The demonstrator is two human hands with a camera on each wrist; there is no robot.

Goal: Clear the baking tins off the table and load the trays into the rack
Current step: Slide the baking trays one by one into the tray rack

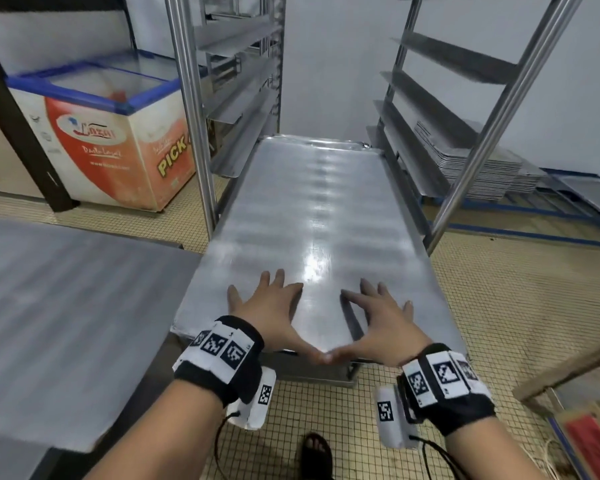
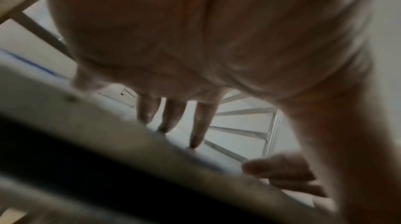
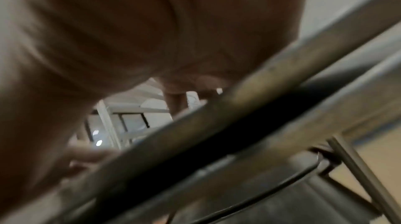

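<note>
Tray: a large metal baking tray lies flat, its far end between the rack's side runners, its near end sticking out toward the person.
Left hand: the left hand lies flat on the tray's near end, fingers straight and spread, thumb near the edge; it presses and grips nothing.
Right hand: the right hand does likewise just beside it, fingers extended, the two thumbs nearly touching at the tray's near edge.
Rack: the steel tray rack stands open-fronted, and the angled runners above this tray on both sides look empty.
Progress: this tray seems partly inserted, with much of its length outside the posts; I judge a push home is what remains for it.
Left to do: a steel table at the left shows a bare top in the part visible, and no tins are in view, so the clearing cannot be judged.
Stack: a stack of trays sits low beyond the rack's right side; whether they are due for loading I cannot tell.
Surroundings: a chest freezer with a glass lid stands left of the rack; a sandalled foot is on the tiled floor.
In the way: nothing visible blocks the tray's path; a skewed push might jam it against the runners.
</note>
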